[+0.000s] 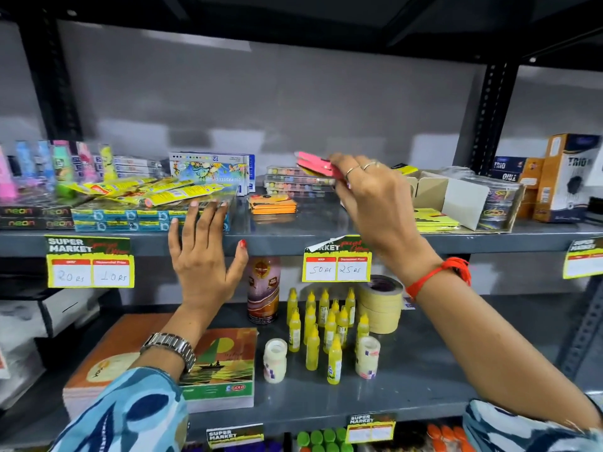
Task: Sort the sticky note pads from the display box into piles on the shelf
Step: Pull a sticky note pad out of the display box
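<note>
My right hand [368, 197] is raised above the grey shelf [326, 238] and is shut on pink sticky note pads [315, 164], held in the air. A pile of orange sticky note pads [272, 203] lies on the shelf to the left of that hand. The cardboard display box [456, 200] stands at the right with yellow sticky note pads [435, 220] lying at its front. My left hand [204, 252] is open, fingers spread, resting against the shelf's front edge beside blue packets [130, 220].
Crayon packs, pastel boxes [212, 172] and clear cases [293, 182] fill the back of the shelf. Orange Trio boxes [567, 177] stand at the far right. Below are glue bottles [326, 324], tape rolls [381, 303], a spray can [262, 288] and notebooks [222, 367].
</note>
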`<state>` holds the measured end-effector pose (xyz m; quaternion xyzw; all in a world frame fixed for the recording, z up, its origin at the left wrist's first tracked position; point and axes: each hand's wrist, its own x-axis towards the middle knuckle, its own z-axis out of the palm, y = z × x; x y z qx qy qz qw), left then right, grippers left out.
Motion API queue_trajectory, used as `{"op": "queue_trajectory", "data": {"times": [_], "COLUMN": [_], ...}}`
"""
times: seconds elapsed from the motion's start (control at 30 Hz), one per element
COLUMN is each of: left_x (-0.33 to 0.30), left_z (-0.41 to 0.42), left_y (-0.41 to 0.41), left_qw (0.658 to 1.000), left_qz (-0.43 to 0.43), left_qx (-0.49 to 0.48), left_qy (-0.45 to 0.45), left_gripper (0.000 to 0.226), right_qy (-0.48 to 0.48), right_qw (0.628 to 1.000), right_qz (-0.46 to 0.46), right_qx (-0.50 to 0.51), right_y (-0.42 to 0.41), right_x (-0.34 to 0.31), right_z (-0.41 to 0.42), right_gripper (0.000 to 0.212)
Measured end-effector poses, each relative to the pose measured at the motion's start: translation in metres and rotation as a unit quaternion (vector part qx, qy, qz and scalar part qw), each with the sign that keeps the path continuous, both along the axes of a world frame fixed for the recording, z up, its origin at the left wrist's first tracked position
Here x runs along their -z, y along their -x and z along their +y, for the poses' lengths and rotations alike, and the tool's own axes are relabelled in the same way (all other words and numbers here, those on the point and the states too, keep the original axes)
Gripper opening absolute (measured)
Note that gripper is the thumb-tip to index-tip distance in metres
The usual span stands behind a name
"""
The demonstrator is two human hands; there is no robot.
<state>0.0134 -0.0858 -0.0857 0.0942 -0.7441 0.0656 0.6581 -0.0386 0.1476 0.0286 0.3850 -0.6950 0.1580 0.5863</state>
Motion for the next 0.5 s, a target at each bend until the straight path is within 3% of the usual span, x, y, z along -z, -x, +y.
{"op": "queue_trajectory", "data": {"times": [0.17, 0.5], "left_x": [0.0, -0.001], "left_z": [0.0, 0.003], "left_y": [-0.002, -0.003], "left_qw": [1.0, 1.0], "left_qz": [-0.011, -0.024], "left_qx": [0.006, 0.002], "left_qy": [-0.003, -0.019], "left_gripper": [0.056, 0.058], "right_qy": [0.089, 0.048], "right_qw": [0.995, 0.986], "right_qz": [0.036, -0.047], "right_qx": [0.001, 0.153], "right_y": [0.0, 0.056], "right_x": [-0.023, 0.017], "right_z": [0.037, 0.105], "right_gripper": [0.029, 0.029]}}
